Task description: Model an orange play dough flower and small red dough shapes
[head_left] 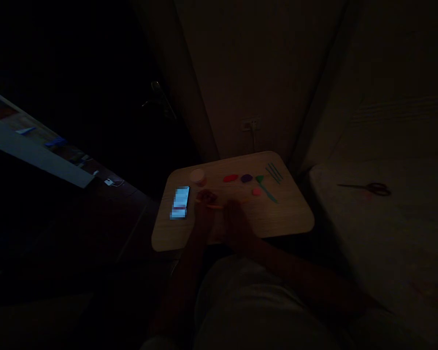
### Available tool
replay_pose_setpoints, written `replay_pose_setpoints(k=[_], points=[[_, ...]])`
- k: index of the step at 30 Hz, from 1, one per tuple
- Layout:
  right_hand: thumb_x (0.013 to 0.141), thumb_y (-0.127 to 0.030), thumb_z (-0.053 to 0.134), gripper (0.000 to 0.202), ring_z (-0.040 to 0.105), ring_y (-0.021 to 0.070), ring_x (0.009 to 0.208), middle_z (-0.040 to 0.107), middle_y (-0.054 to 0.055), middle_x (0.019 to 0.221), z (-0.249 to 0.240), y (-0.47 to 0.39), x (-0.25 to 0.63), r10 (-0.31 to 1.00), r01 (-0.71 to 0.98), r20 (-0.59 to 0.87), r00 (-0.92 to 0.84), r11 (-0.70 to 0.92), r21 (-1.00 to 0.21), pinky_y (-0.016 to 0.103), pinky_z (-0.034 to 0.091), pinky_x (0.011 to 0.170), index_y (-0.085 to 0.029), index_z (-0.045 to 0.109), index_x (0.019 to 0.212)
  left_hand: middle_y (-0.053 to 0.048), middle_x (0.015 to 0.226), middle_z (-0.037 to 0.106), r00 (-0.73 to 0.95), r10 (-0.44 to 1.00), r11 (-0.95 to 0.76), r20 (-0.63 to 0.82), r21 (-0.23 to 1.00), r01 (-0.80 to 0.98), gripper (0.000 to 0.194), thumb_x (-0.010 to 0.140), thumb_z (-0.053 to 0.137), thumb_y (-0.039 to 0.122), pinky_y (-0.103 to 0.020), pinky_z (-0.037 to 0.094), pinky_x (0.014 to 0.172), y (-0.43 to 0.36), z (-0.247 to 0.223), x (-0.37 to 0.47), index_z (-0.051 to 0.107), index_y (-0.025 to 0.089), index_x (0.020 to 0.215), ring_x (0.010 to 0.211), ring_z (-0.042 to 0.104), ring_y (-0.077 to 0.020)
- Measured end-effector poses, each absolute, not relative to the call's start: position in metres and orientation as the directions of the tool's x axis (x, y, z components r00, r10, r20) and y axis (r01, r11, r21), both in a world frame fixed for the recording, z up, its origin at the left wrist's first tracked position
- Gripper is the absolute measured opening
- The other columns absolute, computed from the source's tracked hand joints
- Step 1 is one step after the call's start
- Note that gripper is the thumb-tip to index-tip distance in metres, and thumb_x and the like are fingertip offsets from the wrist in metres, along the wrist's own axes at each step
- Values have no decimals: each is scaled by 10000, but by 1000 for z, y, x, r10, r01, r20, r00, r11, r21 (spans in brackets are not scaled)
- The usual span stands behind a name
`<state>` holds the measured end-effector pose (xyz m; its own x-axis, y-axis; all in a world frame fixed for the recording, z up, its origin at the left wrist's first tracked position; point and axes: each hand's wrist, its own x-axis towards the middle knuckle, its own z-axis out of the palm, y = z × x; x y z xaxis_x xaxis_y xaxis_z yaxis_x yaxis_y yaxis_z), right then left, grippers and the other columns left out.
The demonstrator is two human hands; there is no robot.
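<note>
The light is very dim, so finger detail is poor. My left hand point(205, 209) is over the front middle of a small wooden table, its fingers curled at a thin orange strip point(215, 207). Beside it my right hand point(236, 218) lies low over the table, touching the strip's right end; its fingers are lost in shadow. Just beyond the hands are a red lump point(230, 178), a purple lump point(246, 178) and a pink lump point(256, 192) that look like modelling clay. A green lump point(260, 179) touches the top of a teal tool point(269, 193).
On the tabletop point(288, 214), a lit phone point(180, 202) lies at left near a pale round tub point(198, 177). Several thin teal sticks point(274, 172) lie at the back right. Scissors point(377, 188) rest on a pale surface further right. A wall socket point(251, 124) is behind.
</note>
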<state>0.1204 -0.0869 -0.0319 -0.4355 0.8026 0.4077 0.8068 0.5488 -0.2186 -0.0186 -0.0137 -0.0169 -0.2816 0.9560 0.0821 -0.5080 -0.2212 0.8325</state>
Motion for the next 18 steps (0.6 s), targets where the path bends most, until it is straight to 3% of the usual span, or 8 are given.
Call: replay_pose_setpoints(k=[3,7,14,18], points=[[926,-637,544,915,393,496,1431,452,387,1487,-23,-55,123,780,774,379,-497,597,-213,678,213,1206,97,440,1461,9,796,629,-274,959,-216,78,824,-523,187,722,730,122,-258,493,710,-12,-17,-19,644,182,877,703,600,-106],[961,-574,535,820,377,443,1460,443,356,1513,-13,-19,129,743,717,326,-584,661,-222,619,226,1226,76,461,1455,9,786,618,-256,962,-222,90,807,-547,222,690,748,129,-278,495,715,-12,-15,-20,625,186,867,702,602,-116],[880,-670,617,1013,272,463,1507,328,354,1588,-30,-62,141,740,713,384,-552,658,-242,623,221,1220,72,367,1522,9,792,620,-271,961,-196,53,822,-535,193,712,715,129,-269,490,739,-15,-11,-17,632,188,876,711,597,-109],[886,-681,600,1014,325,456,1483,373,364,1557,-30,-50,137,720,696,386,-577,680,-229,594,252,1221,103,390,1496,9,774,623,-270,961,-195,54,828,-526,201,683,721,126,-261,492,722,-13,-12,-18,636,184,855,701,599,-110]])
